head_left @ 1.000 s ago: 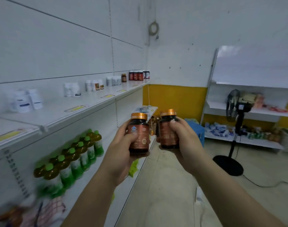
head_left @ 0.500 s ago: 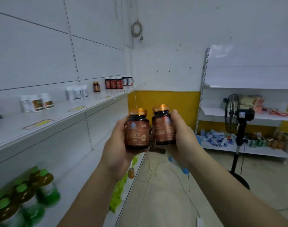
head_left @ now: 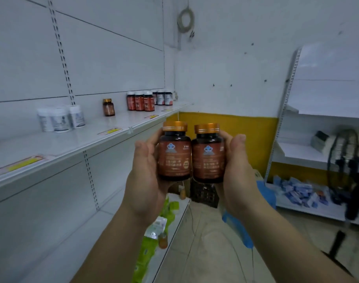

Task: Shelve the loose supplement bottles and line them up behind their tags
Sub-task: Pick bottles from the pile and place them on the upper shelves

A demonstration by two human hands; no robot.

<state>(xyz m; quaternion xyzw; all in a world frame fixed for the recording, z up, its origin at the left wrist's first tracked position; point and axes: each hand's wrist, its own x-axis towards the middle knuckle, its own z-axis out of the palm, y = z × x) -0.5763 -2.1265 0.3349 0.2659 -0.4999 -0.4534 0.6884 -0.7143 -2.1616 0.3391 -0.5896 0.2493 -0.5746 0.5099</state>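
Left hand: the left hand (head_left: 146,176) grips a dark brown plastic bottle with a copper-coloured cap (head_left: 174,152), upright.
Right hand: the right hand (head_left: 238,172) grips a matching second brown bottle (head_left: 208,154), touching the first.
Position: both are held in the air, beside the white metal shelf (head_left: 76,139).
Shelf: a lone small brown bottle (head_left: 108,107) stands behind a yellow tag (head_left: 110,131).

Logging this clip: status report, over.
Left hand grips left bottle; right hand grips right bottle. Both unshelved. Nothing seen blocking shelf.

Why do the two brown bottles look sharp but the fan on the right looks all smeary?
Head view: the left bottle and right bottle, held in the left hand and right hand, are sharp; the fan at the frame's edge is smeared, likely motion blur; the white jars look soft too.
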